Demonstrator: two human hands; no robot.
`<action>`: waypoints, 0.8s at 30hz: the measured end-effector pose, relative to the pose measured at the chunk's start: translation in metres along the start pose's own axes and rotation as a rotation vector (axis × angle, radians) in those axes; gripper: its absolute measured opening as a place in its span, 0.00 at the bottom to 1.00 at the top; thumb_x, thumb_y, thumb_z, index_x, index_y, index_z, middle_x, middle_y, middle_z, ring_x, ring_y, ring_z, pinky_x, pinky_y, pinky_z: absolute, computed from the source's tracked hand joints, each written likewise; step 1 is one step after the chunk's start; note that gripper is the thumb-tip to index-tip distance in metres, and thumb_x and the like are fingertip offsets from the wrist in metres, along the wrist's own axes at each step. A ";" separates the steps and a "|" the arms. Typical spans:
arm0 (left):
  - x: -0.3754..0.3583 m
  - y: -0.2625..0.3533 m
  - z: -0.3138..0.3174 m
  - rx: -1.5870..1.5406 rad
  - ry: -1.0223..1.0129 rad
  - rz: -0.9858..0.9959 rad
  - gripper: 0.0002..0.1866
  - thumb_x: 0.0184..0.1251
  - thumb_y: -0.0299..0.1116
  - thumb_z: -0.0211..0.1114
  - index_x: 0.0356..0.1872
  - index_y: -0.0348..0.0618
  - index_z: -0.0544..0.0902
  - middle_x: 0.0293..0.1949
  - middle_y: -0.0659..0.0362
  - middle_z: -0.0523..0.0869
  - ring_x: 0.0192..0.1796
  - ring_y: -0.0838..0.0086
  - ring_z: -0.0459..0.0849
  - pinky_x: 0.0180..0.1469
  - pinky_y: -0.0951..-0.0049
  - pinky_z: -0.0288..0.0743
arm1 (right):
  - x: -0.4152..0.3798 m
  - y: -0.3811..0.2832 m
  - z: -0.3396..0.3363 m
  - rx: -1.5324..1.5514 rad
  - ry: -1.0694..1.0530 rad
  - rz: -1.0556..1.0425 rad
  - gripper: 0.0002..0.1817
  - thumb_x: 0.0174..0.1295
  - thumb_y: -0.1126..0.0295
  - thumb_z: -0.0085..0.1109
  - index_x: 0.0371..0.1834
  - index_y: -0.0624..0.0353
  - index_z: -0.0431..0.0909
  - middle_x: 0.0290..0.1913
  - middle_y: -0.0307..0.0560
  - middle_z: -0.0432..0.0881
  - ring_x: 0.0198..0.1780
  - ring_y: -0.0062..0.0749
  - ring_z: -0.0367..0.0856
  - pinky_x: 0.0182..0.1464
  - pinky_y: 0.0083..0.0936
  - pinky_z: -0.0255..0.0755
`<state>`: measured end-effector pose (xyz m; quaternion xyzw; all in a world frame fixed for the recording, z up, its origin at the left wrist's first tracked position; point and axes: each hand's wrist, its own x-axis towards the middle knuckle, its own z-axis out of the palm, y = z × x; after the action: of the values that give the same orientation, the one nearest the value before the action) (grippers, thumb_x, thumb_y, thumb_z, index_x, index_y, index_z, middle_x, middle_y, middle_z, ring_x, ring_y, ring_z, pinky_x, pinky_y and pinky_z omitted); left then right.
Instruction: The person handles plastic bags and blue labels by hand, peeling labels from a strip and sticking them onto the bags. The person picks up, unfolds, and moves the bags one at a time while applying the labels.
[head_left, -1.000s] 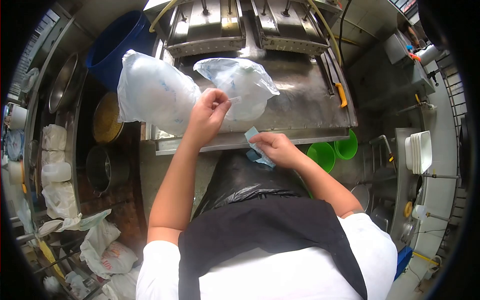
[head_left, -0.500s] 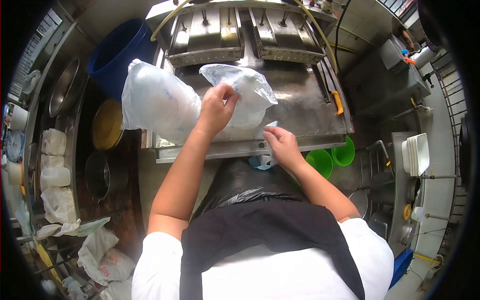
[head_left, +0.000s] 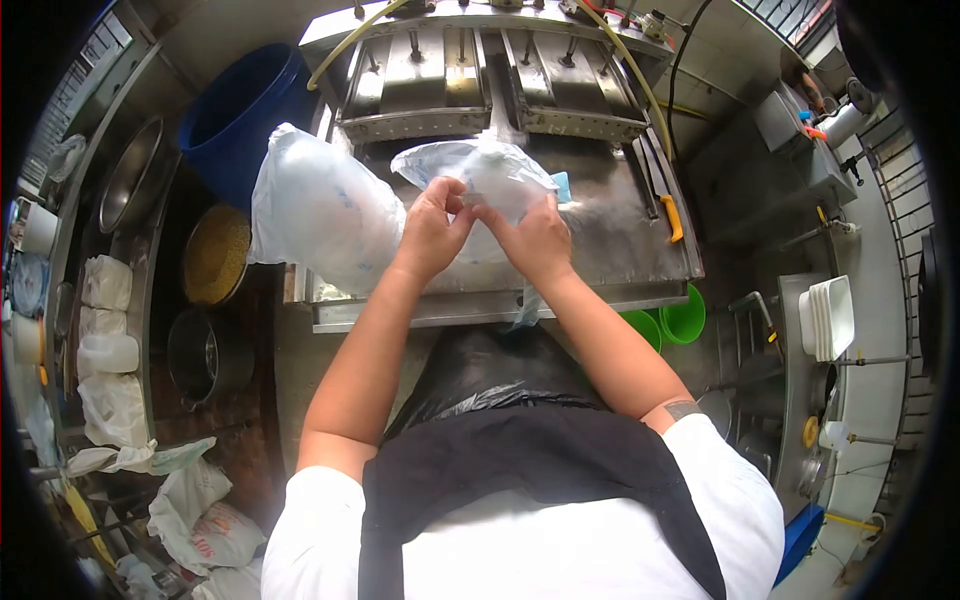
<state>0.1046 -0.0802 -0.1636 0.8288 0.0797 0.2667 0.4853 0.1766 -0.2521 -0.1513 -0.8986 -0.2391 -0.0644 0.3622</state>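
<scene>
A translucent white plastic bag (head_left: 490,160) stands on the steel worktop (head_left: 610,235) in front of me. My left hand (head_left: 432,228) pinches the near edge of this bag between thumb and fingers. My right hand (head_left: 535,240) is closed at the same edge, its thumb meeting the left fingertips. A light blue strip (head_left: 562,187) sticks out past the right fingers, and a length of it (head_left: 527,305) seems to hang below the wrist. Left of my hands a second, fuller plastic bag (head_left: 322,205) rests on the worktop; its contents are blurred by the plastic.
A knife with an orange handle (head_left: 672,215) lies at the worktop's right edge. Steel trays (head_left: 415,125) stand at the back. A blue barrel (head_left: 235,110) is at left, green buckets (head_left: 683,318) at lower right. A black plastic bag (head_left: 480,375) lies before my apron.
My right hand has moved up and left from the worktop's front edge to the bag, bringing the light blue strip. My left hand keeps its pinch on the bag.
</scene>
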 end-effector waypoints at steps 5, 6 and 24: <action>0.000 0.005 -0.003 -0.033 0.038 -0.134 0.18 0.70 0.38 0.78 0.49 0.40 0.80 0.32 0.59 0.87 0.33 0.72 0.84 0.40 0.67 0.80 | 0.015 0.012 0.006 0.101 -0.013 0.034 0.41 0.63 0.35 0.70 0.58 0.67 0.82 0.57 0.65 0.82 0.57 0.65 0.86 0.58 0.51 0.80; 0.000 0.004 -0.002 -0.039 0.141 -0.173 0.18 0.69 0.39 0.79 0.47 0.40 0.80 0.31 0.62 0.85 0.32 0.77 0.81 0.37 0.71 0.79 | 0.016 0.011 0.005 0.100 -0.016 0.025 0.41 0.63 0.35 0.70 0.58 0.67 0.82 0.57 0.65 0.82 0.57 0.65 0.86 0.58 0.51 0.80; -0.037 -0.052 0.010 -0.051 0.202 -0.171 0.38 0.63 0.55 0.82 0.61 0.36 0.76 0.54 0.51 0.84 0.54 0.63 0.84 0.56 0.60 0.80 | -0.002 0.063 -0.011 0.310 -0.092 -0.116 0.50 0.58 0.31 0.73 0.67 0.68 0.79 0.62 0.62 0.84 0.67 0.59 0.81 0.68 0.45 0.76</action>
<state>0.0856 -0.0752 -0.2253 0.7752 0.1919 0.3085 0.5168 0.2051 -0.2998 -0.1827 -0.8186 -0.3139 -0.0065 0.4809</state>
